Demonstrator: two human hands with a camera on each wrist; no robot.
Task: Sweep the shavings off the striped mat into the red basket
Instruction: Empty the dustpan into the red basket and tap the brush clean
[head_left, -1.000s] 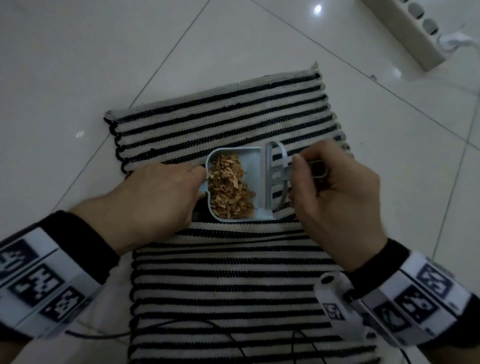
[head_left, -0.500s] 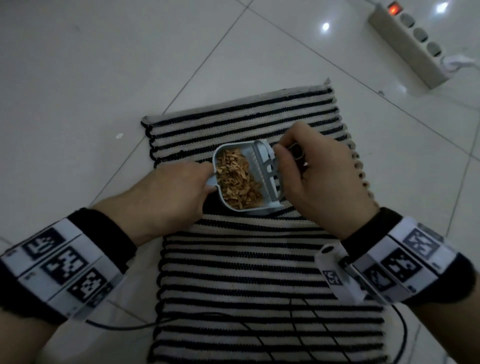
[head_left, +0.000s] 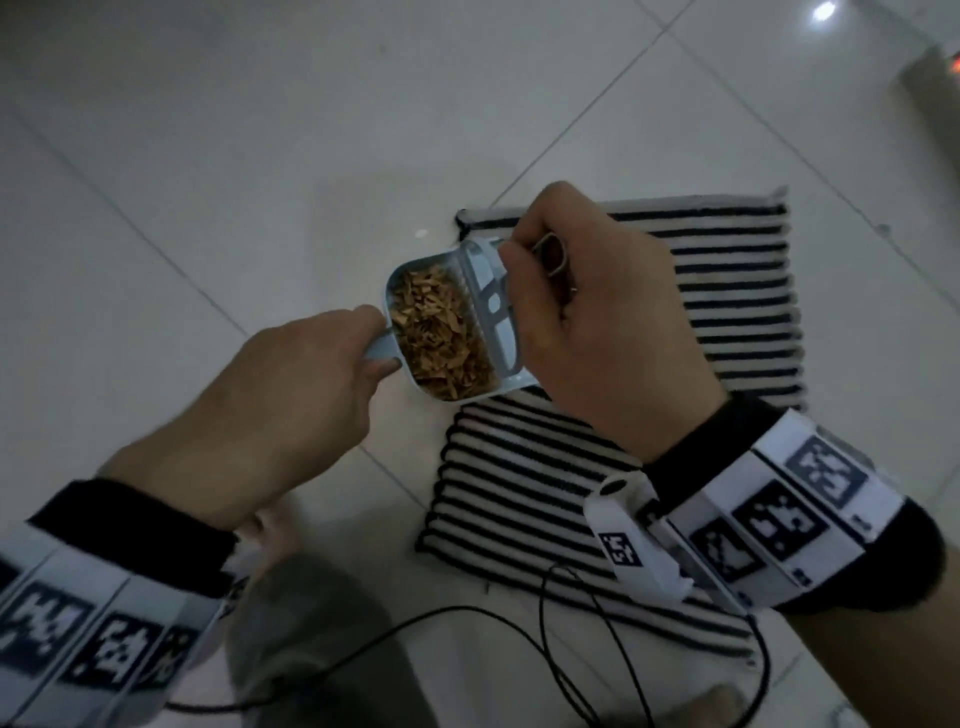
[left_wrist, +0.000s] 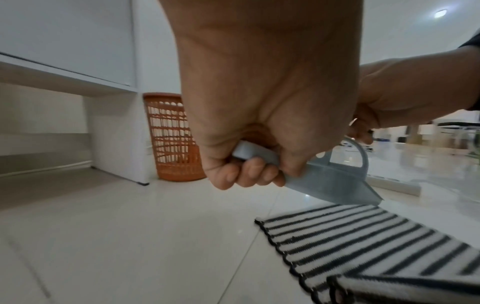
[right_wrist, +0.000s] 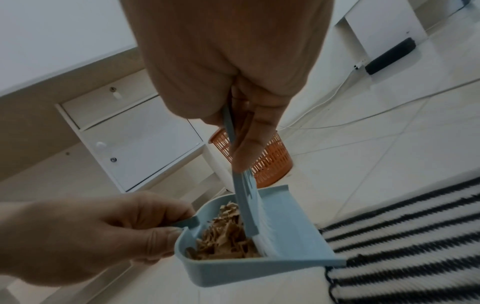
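My left hand (head_left: 291, 400) grips the handle of a light blue dustpan (head_left: 519, 387), lifted above the left edge of the striped mat (head_left: 737, 312). A heap of brown shavings (head_left: 436, 332) fills the pan. A small blue brush (head_left: 491, 306), pinched in my right hand (head_left: 597, 338), stands in the pan with its white bristles against the shavings (right_wrist: 223, 236). The red basket (left_wrist: 171, 139) stands on the floor by a white cabinet, well beyond the pan (left_wrist: 332, 185). In the right wrist view the basket (right_wrist: 272, 162) shows behind the brush (right_wrist: 244, 205).
White floor tiles surround the mat. A white cabinet (left_wrist: 116, 123) with drawers (right_wrist: 130, 133) stands beside the basket. A black cable (head_left: 571, 623) loops over the mat's near end. A blurred power strip (head_left: 935, 78) lies at the far right. A grey trouser leg (head_left: 311, 649) is below.
Both hands have lifted the dustpan and brush off the mat and carried them left, to its left edge. The head view has swung left with them.
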